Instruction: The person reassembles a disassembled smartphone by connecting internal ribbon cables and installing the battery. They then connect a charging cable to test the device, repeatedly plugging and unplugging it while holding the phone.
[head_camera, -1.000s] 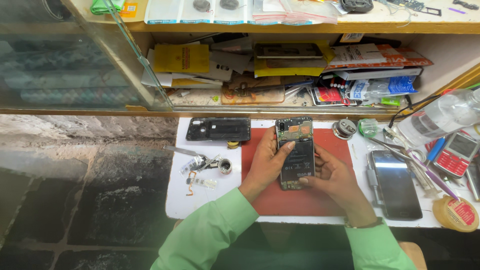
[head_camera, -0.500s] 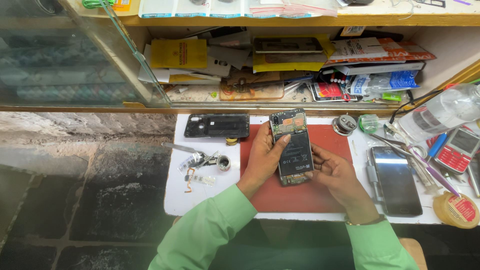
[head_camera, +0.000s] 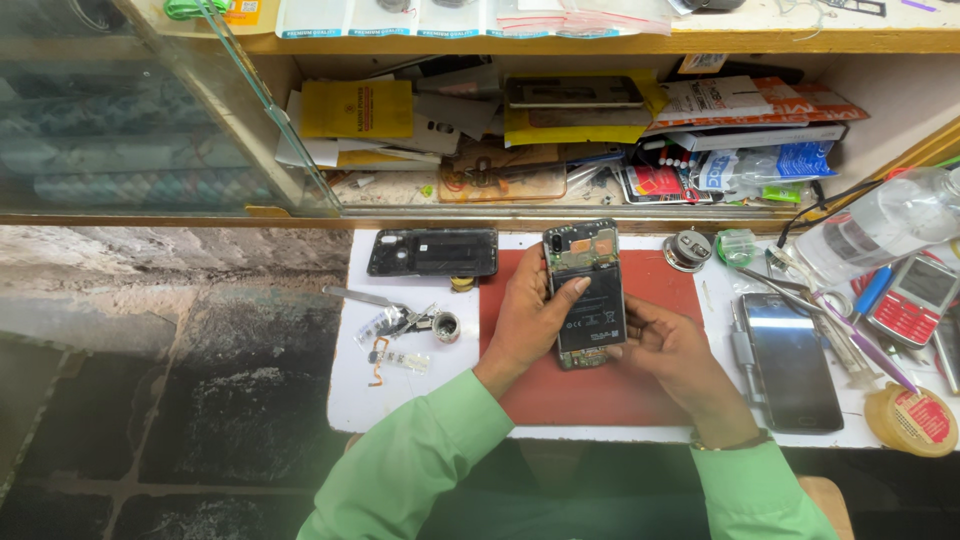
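both hands, left hand (head_camera: 528, 318) and right hand (head_camera: 668, 345), have fingers closed around the opened phone (head_camera: 585, 292) over the red mat (head_camera: 600, 385) at tabletop centre. back cover (head_camera: 433, 252) already off, lying toward the far-left edge; internals remain exposed.

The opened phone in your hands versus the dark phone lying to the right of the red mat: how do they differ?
The opened phone has its back off, showing battery and boards; the dark phone is closed, its glossy face up. The opened phone is held over the red mat by the left hand and right hand; the dark phone lies untouched. Both are slim rectangular slabs.
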